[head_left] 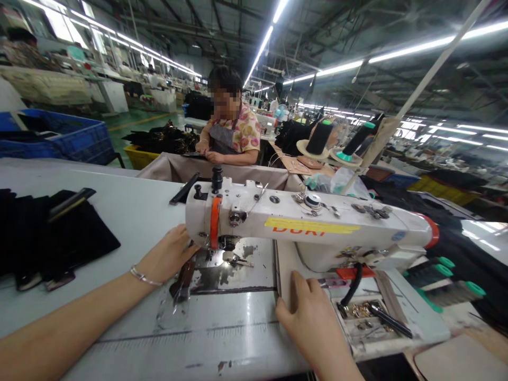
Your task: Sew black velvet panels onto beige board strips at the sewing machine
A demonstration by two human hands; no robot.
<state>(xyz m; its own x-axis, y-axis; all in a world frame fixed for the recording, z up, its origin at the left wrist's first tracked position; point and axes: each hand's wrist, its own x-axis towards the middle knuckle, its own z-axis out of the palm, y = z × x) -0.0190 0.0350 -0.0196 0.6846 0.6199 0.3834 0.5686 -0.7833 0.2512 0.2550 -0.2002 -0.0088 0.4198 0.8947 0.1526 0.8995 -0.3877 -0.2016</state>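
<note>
At the pale worktop (130,211), reached with left hand (164,259) beside the sewing machine (254,214), nearest the dark strip (185,276), just nearside of those fingers, lengthwise toward the body; could not tell whether pinched. Rested right hand (311,312) farther off, fingers spread.

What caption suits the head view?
Left hand and right hand at a white sewing machine, a co-worker beyond it.

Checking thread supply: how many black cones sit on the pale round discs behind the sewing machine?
2. The left cone is beyond the middle of the sewing machine; the right cone is beside the slanted pole. Others may be hidden.
</note>
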